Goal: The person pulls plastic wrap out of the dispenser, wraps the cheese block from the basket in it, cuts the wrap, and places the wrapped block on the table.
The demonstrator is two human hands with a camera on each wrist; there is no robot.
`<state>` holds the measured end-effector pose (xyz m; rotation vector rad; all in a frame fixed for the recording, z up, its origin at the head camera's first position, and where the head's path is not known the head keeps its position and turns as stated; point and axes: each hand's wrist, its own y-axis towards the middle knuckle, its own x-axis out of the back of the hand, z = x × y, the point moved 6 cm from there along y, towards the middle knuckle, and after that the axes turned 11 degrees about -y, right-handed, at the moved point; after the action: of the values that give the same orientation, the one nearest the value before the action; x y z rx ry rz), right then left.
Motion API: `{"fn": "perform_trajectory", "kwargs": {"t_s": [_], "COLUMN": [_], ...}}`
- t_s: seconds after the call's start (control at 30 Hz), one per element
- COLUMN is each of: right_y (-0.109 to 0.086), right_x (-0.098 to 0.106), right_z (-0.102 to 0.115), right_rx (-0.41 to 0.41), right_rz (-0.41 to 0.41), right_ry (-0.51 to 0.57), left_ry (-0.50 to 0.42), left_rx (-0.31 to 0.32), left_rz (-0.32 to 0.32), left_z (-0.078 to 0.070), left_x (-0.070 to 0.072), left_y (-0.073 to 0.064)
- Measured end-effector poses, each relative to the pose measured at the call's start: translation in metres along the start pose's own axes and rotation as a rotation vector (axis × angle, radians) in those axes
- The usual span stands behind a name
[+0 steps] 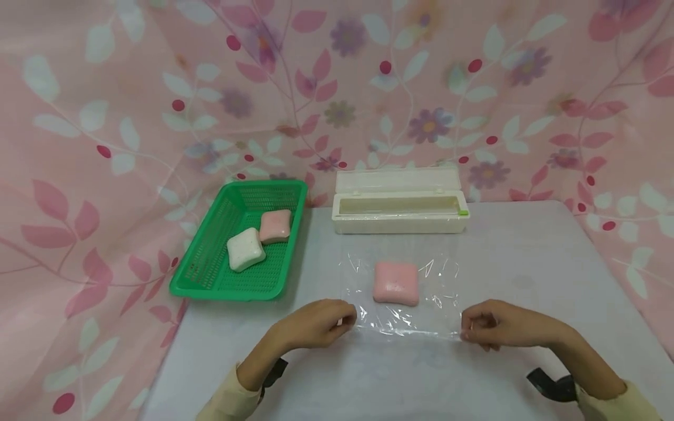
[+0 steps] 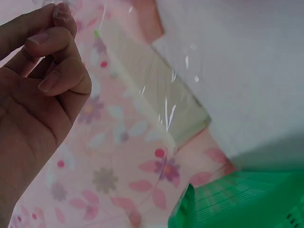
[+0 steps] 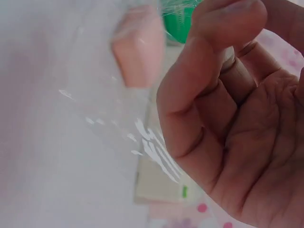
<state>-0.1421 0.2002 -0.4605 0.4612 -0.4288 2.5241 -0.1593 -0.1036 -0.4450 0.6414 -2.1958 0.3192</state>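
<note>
A clear sheet of plastic wrap stretches between my two hands close over the white table. My left hand pinches its near left corner between thumb and fingertips; in the left wrist view that pinch is at the top edge. On the other side my right hand pinches the near right corner, its fingers curled. A pink, pillow-shaped soap bar sits within the sheet's outline, midway between the hands and a little beyond them. Bright creases run across the film around it.
Behind the soap stands a white plastic-wrap dispenser box, lid raised, with a green slider at its right end. At the left, a green basket holds a white soap bar and a pink one. A floral curtain hangs behind.
</note>
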Motion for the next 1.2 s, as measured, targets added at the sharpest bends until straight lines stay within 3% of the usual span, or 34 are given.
{"fn": "perform_trajectory", "kwargs": {"t_s": [0.17, 0.3, 0.4, 0.5, 0.6, 0.77, 1.03, 1.2], "right_y": [0.006, 0.018, 0.03, 0.04, 0.049, 0.062, 0.076, 0.079], "right_x": [0.038, 0.063, 0.078, 0.092, 0.103, 0.111, 0.106, 0.103], "right_z": [0.006, 0.002, -0.005, -0.013, -0.024, -0.047, -0.082, -0.093], "right_rx": [-0.009, -0.073, -0.155, -0.237, -0.297, -0.365, -0.495, -0.552], "right_rz": [-0.152, -0.323, -0.453, -0.574, -0.666, -0.753, -0.745, -0.736], "right_ry": [-0.077, -0.13, -0.174, -0.249, -0.337, -0.401, -0.526, -0.545], "left_ry": [-0.02, 0.036, 0.108, 0.161, 0.193, 0.23, 0.26, 0.267], "left_rx": [0.037, 0.09, 0.137, 0.19, 0.231, 0.277, 0.342, 0.361], "left_rz": [-0.178, -0.35, -0.457, -0.52, -0.525, -0.463, -0.321, -0.293], "left_z": [0.005, 0.018, 0.031, 0.047, 0.066, 0.095, 0.121, 0.126], "left_x": [0.035, 0.058, 0.068, 0.073, 0.07, 0.056, 0.032, 0.027], "left_y": [0.014, 0.026, 0.038, 0.052, 0.068, 0.088, 0.105, 0.11]}}
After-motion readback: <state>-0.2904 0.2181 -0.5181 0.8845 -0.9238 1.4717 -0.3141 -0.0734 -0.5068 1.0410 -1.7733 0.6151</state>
